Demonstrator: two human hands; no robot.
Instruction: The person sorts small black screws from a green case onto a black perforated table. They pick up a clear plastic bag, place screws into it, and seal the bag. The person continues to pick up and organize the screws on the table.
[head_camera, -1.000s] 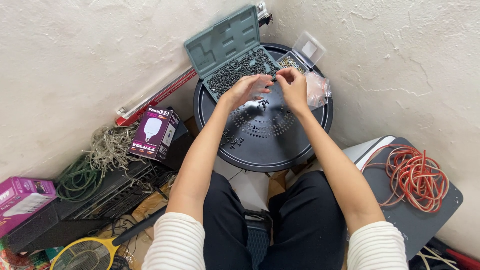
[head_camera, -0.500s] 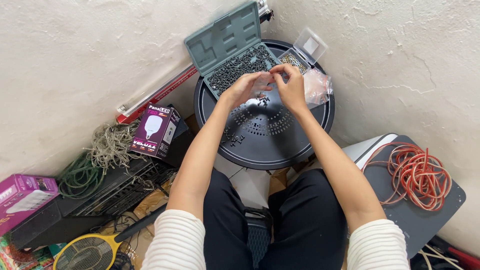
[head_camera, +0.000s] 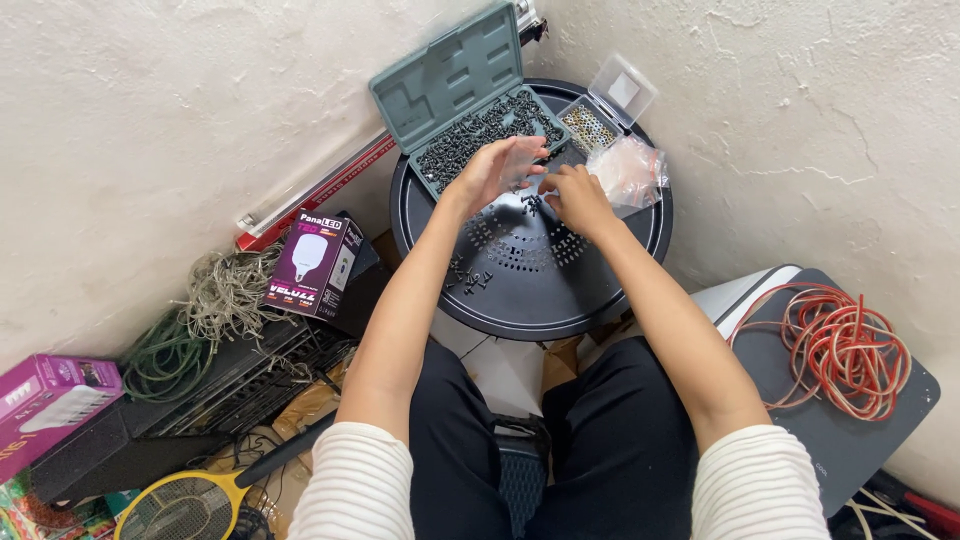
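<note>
Sorting small dark screws is the step in hand, judged from how the hands sit over the round black desk (head_camera: 620, 285). The left hand (head_camera: 497, 172) hovers palm-down with fingers spread and slack, open, just in front of the green case (head_camera: 455, 95), whose tray is heaped with screws (head_camera: 478, 130). Whether anything lies under its palm cannot be told. The right hand (head_camera: 575, 196) is curled, fingertips drawn together low over the desk; it looks pinched on a screw or two, but the thing is too small to confirm.

A few loose screws (head_camera: 470, 278) lie on the perforated desk top near the left forearm, apart from both hands. A small clear box (head_camera: 598, 115) with its lid up stands just beyond the right hand, and a crumpled plastic bag (head_camera: 632, 170) lies beside that hand's knuckles.

The next move likely calls for a fine pinch and a short carry, since the pieces are tiny and the desk's holes could swallow one that slips

Off the desk: a bulb box (head_camera: 318, 262), tangled wire (head_camera: 225, 295) and a red cable coil (head_camera: 845, 350)
</note>
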